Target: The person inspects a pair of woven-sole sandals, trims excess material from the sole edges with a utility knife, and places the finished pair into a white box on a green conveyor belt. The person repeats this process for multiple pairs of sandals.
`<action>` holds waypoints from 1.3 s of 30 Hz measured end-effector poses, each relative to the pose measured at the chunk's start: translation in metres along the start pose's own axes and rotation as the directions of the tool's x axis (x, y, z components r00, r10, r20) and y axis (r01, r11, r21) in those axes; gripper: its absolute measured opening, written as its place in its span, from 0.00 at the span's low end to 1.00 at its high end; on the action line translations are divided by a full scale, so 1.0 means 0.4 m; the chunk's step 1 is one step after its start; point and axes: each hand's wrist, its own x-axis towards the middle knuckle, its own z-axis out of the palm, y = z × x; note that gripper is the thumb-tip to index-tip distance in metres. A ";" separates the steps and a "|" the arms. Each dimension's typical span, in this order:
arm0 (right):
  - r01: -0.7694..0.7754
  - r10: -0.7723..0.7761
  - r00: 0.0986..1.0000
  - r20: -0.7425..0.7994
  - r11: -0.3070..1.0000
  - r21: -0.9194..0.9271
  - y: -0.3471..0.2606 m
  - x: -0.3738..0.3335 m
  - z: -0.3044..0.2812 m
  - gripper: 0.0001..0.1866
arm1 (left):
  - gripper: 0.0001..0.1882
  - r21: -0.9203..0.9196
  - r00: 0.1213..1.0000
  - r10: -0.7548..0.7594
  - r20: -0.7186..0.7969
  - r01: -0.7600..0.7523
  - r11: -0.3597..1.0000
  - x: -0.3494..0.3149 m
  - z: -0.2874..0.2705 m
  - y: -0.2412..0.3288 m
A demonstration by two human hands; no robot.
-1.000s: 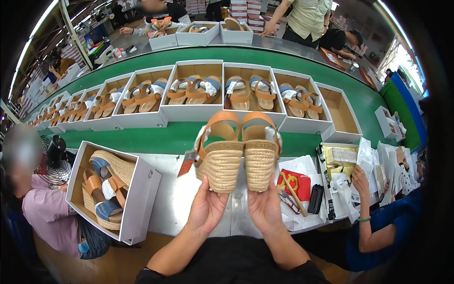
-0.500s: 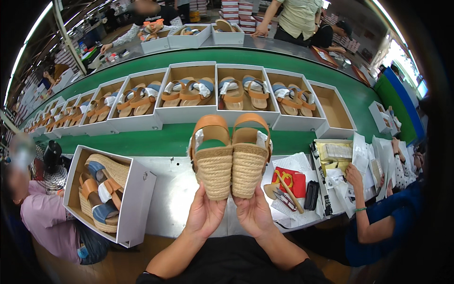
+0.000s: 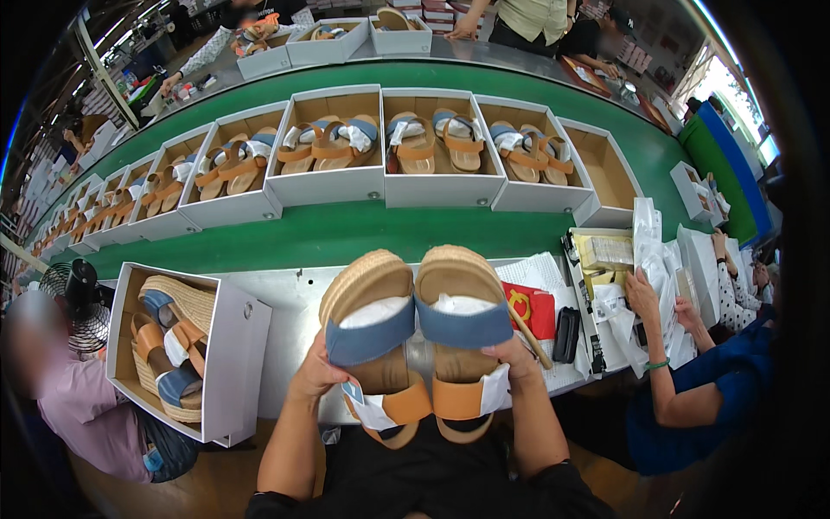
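Observation:
Side by side in front of me are two wedge sandals with blue toe bands, tan ankle straps and rope-wrapped soles. My left hand grips the left sandal at its outer edge. The right sandal is gripped along its outer side by my right hand. White paper is tucked under the bands and round the straps. Their toes point away from me, with the insoles facing up. On the left, a white shoe box holds another such pair, lying on its side.
Open boxes of sandals line the green belt; one box at the right has none. Right of me lie a red cloth, a black case and a tray of papers. Co-workers sit at both sides; others stand across the belt.
The two sandals have been turned over from heels and rope soles showing to insoles and blue bands showing. They are nearer my body, and both hands have shifted to their outer sides.

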 end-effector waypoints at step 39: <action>-0.168 -0.371 0.844 -0.388 0.503 -0.848 0.062 0.034 -0.085 0.13 | 0.31 0.813 0.874 0.251 -0.416 0.233 0.534 0.034 0.159 0.410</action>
